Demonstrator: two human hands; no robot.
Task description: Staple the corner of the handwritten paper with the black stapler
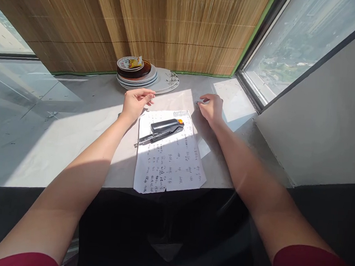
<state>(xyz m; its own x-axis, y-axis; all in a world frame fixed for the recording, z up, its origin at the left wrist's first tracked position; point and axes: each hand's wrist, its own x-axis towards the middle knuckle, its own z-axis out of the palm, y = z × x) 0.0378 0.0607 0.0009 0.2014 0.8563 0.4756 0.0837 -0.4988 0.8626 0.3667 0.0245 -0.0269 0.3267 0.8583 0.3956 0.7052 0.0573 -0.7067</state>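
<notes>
Now the stapler [164, 129] lies on the paper [169, 157], long axis eight to two o'clock. Left hand [136, 102] sits nearer (fingers loosely curled, empty), stapler at its five o'clock; right hand [210, 107] curls empty too.

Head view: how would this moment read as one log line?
left hand: empty, beside paper | right hand: empty, on sill | stapler: lying on paper

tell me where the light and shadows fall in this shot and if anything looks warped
Head view: hard sun lights the paper and ledge; the stapler and both forearms cast sharp shadows; the window looks hazy; wide-lens distortion bows the bamboo blind.
</notes>
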